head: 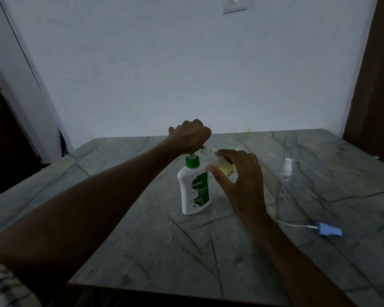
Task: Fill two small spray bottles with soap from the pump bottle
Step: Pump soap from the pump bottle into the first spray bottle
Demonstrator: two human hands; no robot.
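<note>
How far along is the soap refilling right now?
Partly done. The small bottle in the right hand already holds yellowish soap, tilted to the spout of the pump bottle, whose pump the left hand presses. Its blue sprayer lies on the table. The second spray bottle stands capped and looks empty.

A grey veined stone table (pixel 142 251) stands against a pale wall (pixel 186 74) bearing a switch plate (pixel 234 4).
</note>
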